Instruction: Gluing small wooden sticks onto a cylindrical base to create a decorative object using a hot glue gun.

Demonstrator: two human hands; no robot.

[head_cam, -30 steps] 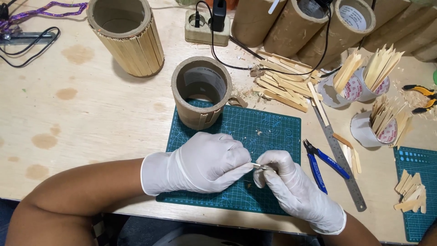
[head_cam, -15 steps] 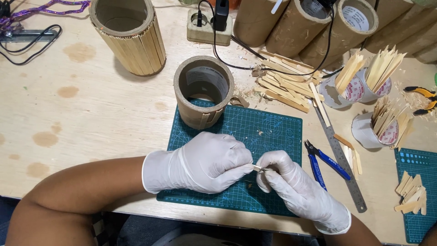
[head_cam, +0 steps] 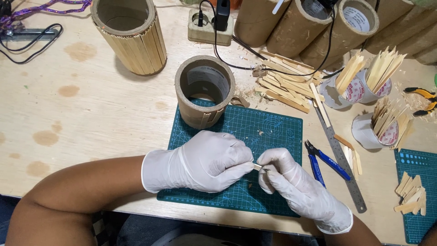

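A small wooden stick (head_cam: 257, 166) is pinched between both gloved hands over the green mat (head_cam: 273, 132), the left hand (head_cam: 205, 161) and right hand (head_cam: 284, 177) with fingers closed on its ends. Just behind, the cardboard tube (head_cam: 202, 98) wears only a few slats, while the far tube (head_cam: 129, 34) is fully clad, so most cladding seems left. White tape-roll cups (head_cam: 364, 89) with red round labels hold more sticks at the bench's (head_cam: 91, 114) right.

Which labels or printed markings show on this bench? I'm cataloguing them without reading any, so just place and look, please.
Round label: inside the bare cardboard tube at the mat's top edge; pale grey, dark print.
Round label: inside a tube lying at top right; white, dark print.
Cup prints: on two white cups of wooden sticks, right side; red patterned circles.
Green cutting mat: white grid lines.
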